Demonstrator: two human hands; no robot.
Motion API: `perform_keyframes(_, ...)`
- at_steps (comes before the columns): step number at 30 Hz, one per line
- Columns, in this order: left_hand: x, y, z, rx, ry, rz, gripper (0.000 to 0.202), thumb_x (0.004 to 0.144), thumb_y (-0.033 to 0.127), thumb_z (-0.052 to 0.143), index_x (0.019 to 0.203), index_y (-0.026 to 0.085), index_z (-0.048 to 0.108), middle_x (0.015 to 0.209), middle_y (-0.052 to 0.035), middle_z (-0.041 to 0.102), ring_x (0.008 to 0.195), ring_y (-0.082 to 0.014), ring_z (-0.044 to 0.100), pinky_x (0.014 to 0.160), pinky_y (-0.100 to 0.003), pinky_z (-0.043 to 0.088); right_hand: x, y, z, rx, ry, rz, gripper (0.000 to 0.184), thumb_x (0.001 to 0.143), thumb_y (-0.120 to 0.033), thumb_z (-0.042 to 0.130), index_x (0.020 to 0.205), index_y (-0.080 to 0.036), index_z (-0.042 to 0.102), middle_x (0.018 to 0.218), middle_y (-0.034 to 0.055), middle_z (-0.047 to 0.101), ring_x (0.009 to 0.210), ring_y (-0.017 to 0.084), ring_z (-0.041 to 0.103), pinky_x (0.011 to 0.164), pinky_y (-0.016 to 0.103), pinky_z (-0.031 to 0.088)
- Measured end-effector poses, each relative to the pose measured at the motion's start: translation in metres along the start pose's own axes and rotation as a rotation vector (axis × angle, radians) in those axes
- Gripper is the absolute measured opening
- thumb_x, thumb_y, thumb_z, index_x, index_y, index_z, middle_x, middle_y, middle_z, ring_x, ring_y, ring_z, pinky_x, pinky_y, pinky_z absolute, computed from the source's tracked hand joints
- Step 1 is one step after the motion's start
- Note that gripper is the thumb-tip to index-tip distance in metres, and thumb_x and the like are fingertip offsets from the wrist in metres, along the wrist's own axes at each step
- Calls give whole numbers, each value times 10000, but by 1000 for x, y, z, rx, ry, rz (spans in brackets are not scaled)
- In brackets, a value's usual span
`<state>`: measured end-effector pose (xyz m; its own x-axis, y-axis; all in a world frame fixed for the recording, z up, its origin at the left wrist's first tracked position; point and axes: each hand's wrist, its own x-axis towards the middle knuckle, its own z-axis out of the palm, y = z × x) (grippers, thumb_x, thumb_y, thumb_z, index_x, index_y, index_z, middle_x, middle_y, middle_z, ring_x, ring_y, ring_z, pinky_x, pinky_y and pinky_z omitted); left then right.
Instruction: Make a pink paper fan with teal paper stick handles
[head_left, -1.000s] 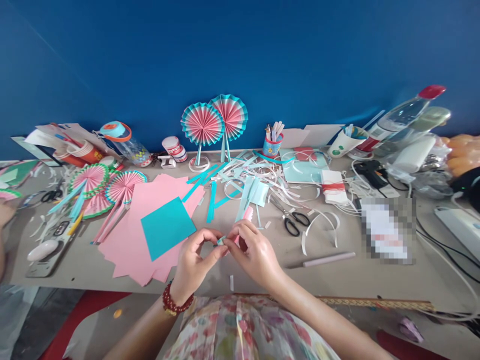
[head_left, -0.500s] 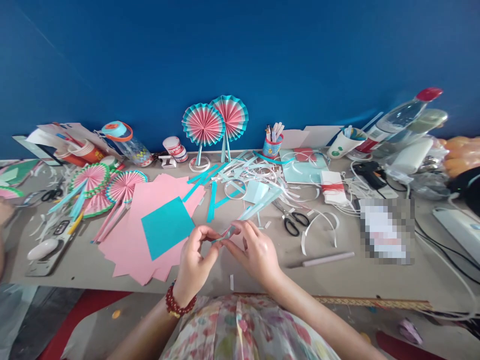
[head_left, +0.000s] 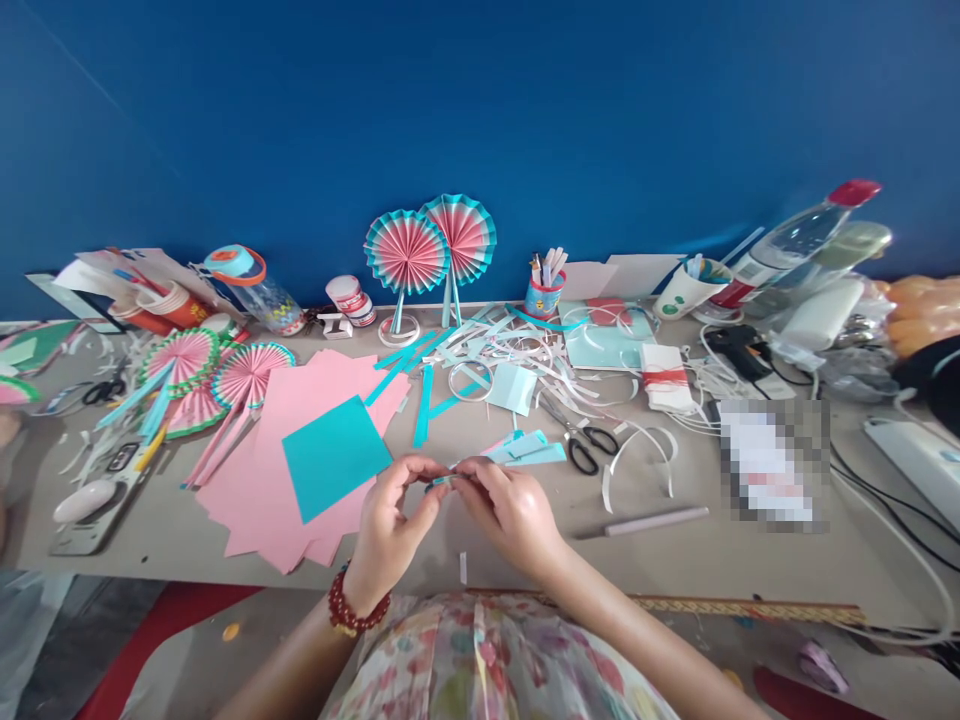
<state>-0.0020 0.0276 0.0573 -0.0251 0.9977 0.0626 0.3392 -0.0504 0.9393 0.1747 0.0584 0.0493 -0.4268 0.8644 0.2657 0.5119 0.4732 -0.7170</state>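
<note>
Pinching folded paper (head_left: 499,453), L hand (head_left: 397,522) and R hand (head_left: 516,512) nearly meet, fingertips close tog. Its pale-blue far end (head_left: 551,454), angled fwd a sec ago, now points rightward, beyond R hand, near the scissors (head_left: 583,455); prob. means it's being turned, not released.

I am working in what looks like a paper-craft workshop: pleated paper fans (head_left: 407,252) are standing before the blue wall (head_left: 225,120) at upper centre, cut paper strips (head_left: 491,335) are littering the worktable (head_left: 660,560) mid-frame, and pink sheets (head_left: 251,490) and black-handled scissors (head_left: 574,433) are lying left and right of centre.
</note>
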Motion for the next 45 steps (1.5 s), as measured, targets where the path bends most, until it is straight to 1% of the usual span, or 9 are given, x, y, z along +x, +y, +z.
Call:
perform_keyframes(4,4,4,-1,65,-3,80,91,922,291,587,911,203,608,1022,-79,656,1010,-222,620,864,-326,502,2,0,-2,10,-5,9,180,1010,-252,443,984,-206,615,877,64,747,721,182,699,640,249,445)
perform_keyframes(7,6,6,-2,92,-11,93,145,928,290,566,816,200,583,959,-71,654,978,-221,625,835,-309,500,3,0,-2,20,-8,0,176,1010,-250,440,968,-208,605,836,52,738,669,167,678,611,243,431)
perform_keyframes(12,6,7,-3,60,0,66,155,949,307,525,873,198,606,987,-75,665,972,-220,629,789,-281,499,1,-2,-3,135,63,13,133,996,-222,467,1103,-214,544,807,42,747,695,175,699,632,248,463)
perform_keyframes(15,6,11,-2,42,8,71,184,965,304,503,882,199,630,954,-63,671,934,-208,629,798,-279,484,1,-4,-5,139,46,-28,96,994,-233,478,1022,-231,570,819,34,749,712,173,699,663,254,470)
perform_keyframes(20,5,16,-1,91,-14,86,228,980,296,485,817,207,618,813,-30,647,806,-187,615,746,-273,467,2,-6,-7,19,66,-58,156,991,-273,490,956,-211,628,753,33,712,603,150,629,609,253,422)
perform_keyframes(27,1,14,0,207,7,152,201,978,259,485,827,207,607,1014,-73,653,1013,-217,607,862,-300,460,4,-11,-12,-21,27,-39,163,987,-276,515,901,-211,637,738,34,708,623,158,637,638,246,417)
perform_keyframes(35,4,22,3,235,-9,178,192,981,230,486,812,211,576,904,-46,651,892,-191,613,800,-281,459,3,-10,-13,-74,14,-97,207,992,-251,475,849,-203,617,726,51,697,631,167,628,633,251,419)
perform_keyframes(40,5,24,2,225,-22,186,200,985,222,484,806,207,574,885,-43,648,886,-187,607,805,-283,456,2,-9,-14,-79,40,-120,164,977,-199,476,891,-193,616,696,37,684,606,159,620,635,248,413)
perform_keyframes(45,6,25,2,237,-8,238,185,982,207,488,813,199,564,880,-45,640,871,-180,597,785,-283,454,2,-9,-13,-129,94,-186,147,963,-213,496,903,-185,628,657,17,657,570,147,583,600,246,383)
